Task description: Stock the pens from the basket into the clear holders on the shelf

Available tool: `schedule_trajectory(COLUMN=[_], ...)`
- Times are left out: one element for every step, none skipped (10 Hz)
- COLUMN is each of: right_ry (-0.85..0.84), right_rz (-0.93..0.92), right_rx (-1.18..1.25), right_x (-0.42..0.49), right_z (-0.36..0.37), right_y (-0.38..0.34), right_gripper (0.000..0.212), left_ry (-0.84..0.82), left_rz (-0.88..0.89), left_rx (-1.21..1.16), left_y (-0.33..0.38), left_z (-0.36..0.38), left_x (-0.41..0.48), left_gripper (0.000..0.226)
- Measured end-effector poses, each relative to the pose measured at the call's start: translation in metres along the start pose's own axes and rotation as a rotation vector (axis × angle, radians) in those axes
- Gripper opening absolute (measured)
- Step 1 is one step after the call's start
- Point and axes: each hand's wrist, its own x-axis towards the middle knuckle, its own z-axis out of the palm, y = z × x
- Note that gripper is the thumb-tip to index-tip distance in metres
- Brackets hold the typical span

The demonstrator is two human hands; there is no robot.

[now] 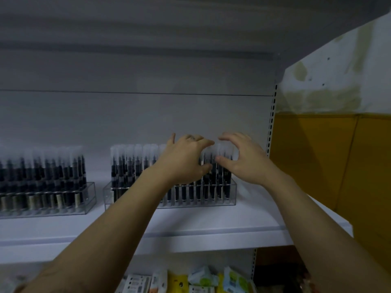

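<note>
At frame centre, your left hand (186, 159) and right hand (240, 160) each curled a narrow grip round pens (221, 178) standing in the holder (232, 198). They looked light, stiff and probably slick, best pinched below the caps.

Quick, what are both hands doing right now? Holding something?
Left hand: pinches pens in the holder.
Right hand: curled over the pens; too blurry to tell if it grips.
</note>
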Motion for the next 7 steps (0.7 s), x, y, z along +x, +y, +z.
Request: schedule_trajectory(right_ry=[-0.034,-0.043,-0.070,-0.095,-0.105,-0.074,-0.065], right_rz=[0.011,0.016,0.019,0.014,0.021,-0.010,0.006], right_rx=[-0.046,-0.042,-0.020,-0.013,-0.020,-0.049,-0.074], right_x=[-0.001,-0.003,-0.005,-0.006,-0.010,-0.012,-0.012], right_z=[0.000,0.000,0.002,0.007,0.006,0.002,0.000], right_y=[0.001,0.003,-0.001,-0.004,-0.005,-0.009,-0.017], right_gripper=[0.057,0.057,0.063,0.071,0.076,0.076,0.076], left_ry=[0.000,0.009,0.015,0.008,0.006,0.055,0.089], left_rz=[-0.007,-0.018,-0.003,0.014,0.008,0.012,0.018], left_rx=[-0.017,-0.039,-0.037,-0.027,-0.027,-0.044,-0.025], left_y=[0.001,-0.001,0.001,0.003,-0.001,-0.011,-0.022], left_z=[0.001,0.003,0.002,0.002,0.000,-0.003,-0.004], left_x=[0.001,0.002,0.001,0.000,-0.005,-0.014,-0.024], left_gripper=[0.060,0.059,0.058,0.061,0.064,0.063,0.060])
